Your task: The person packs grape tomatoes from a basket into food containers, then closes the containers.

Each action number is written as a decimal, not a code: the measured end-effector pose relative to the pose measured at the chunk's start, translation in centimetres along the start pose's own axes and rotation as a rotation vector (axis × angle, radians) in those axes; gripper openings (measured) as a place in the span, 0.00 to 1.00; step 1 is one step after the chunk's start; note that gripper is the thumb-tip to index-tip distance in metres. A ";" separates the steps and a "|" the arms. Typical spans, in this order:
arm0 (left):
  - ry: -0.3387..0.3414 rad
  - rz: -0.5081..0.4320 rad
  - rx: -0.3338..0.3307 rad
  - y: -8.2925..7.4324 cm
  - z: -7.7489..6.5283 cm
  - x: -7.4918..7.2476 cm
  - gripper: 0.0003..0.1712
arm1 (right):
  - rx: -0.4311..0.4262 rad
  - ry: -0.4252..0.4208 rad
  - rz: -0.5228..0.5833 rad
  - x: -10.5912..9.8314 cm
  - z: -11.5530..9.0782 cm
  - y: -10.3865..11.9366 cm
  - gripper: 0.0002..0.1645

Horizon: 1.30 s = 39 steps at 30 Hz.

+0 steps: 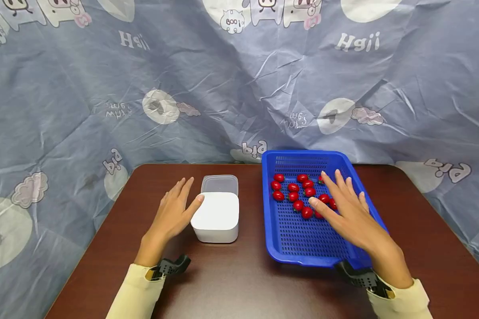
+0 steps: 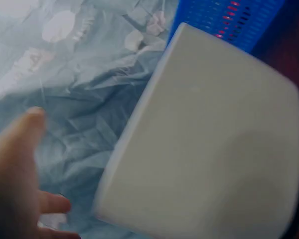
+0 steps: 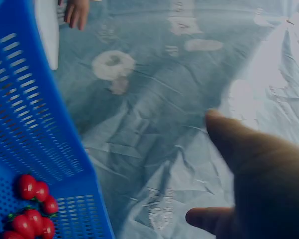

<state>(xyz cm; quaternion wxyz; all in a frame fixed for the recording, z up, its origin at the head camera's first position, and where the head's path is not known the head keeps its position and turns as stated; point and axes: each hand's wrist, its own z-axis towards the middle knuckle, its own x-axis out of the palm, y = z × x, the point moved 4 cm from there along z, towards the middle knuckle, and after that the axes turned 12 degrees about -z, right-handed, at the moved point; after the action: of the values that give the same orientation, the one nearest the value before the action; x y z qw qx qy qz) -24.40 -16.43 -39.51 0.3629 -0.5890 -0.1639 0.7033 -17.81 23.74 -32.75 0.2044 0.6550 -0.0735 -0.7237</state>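
My left hand (image 1: 171, 215) hovers just left of a white square box (image 1: 215, 217) with rounded corners, its fingers extended and holding nothing. The left wrist view shows the side of that box large beside the fingers. A clear plastic lid (image 1: 220, 183) lies directly behind the box. Over the right part of a blue perforated basket (image 1: 277, 256), my right hand (image 1: 351, 217) is spread with nothing in it. Several red cherry tomatoes (image 1: 306, 212) with green stems lie in the basket, mostly toward its far half; the right hand hides some of that side.
The basket and box stand apart on a dark brown wooden table (image 1: 239, 288). A blue-grey printed cloth (image 1: 223, 88) hangs behind the table's back edge and along its sides.
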 end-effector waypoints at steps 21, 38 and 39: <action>0.090 -0.999 0.183 5.3 -1.6 5.0 0.34 | -0.087 0.057 0.201 -0.5 4.7 -2.1 0.35; 0.137 -1.008 0.128 5.2 -1.9 6.2 0.40 | -0.163 0.193 0.237 3.2 8.2 -4.3 0.30; 0.135 -1.009 0.125 5.3 -1.9 6.2 0.40 | -0.167 0.194 0.221 3.4 8.4 -4.3 0.30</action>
<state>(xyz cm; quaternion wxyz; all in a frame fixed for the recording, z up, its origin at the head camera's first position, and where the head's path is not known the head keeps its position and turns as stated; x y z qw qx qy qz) -24.56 -16.00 -47.86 0.7016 -0.4576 -0.3616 0.4095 -27.06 24.95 -36.33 0.3426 0.6904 -0.0644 -0.6339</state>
